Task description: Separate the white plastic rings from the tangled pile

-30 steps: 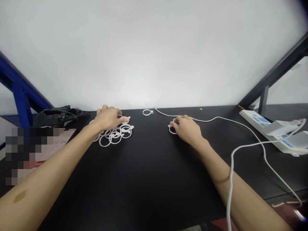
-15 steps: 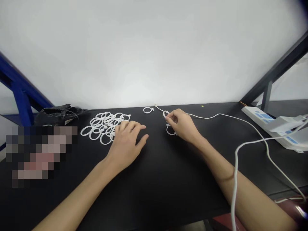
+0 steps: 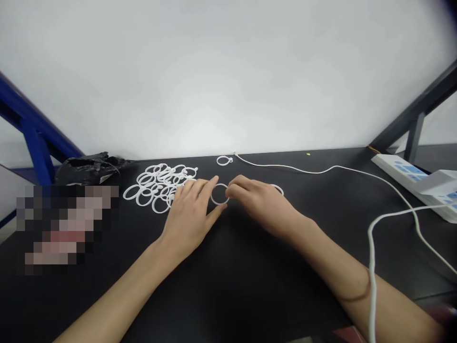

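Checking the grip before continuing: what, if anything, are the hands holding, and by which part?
The right hand pinches a white ring by its right edge; whether the left hand, beside it, touches it is unclear.

The near tabletop offers passage; rings obstruct leftward, a seemingly raised cable rightward.

Black tabletop: white ring pile, lone ring, cable, power strip.
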Motion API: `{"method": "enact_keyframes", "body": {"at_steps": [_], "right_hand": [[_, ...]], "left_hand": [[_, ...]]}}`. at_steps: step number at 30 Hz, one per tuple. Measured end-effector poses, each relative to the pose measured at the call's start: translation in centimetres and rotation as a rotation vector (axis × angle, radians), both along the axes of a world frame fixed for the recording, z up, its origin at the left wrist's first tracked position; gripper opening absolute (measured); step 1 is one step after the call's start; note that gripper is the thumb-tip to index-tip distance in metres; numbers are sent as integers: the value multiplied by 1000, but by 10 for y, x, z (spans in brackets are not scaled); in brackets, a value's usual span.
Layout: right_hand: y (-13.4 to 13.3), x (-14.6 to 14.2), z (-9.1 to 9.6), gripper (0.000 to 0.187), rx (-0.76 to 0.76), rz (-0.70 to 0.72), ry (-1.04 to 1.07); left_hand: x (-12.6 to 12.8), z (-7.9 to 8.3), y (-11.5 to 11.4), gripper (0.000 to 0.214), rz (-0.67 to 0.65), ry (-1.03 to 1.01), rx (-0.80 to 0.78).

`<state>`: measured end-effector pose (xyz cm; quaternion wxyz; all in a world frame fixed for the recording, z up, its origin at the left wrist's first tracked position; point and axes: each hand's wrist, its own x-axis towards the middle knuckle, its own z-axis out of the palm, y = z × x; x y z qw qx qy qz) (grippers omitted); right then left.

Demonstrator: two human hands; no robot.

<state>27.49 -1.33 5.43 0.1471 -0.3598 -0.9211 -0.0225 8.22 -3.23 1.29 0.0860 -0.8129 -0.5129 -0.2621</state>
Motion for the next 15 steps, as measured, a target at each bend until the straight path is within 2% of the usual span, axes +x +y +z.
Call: {"method": "enact_keyframes", "body": {"at_steps": [3,8,15], "right_hand": [[0,-3,-8,21,-13,91,160],[2,-7,-17,16,-2,132,387],[1,-7,-16,13,-59,114,478]], "left_hand": [[1,1,0,42,-24,17,-12],[1,2,-2,48,-10,16,10],[1,4,-3,44,-44,-48,-4]]}}
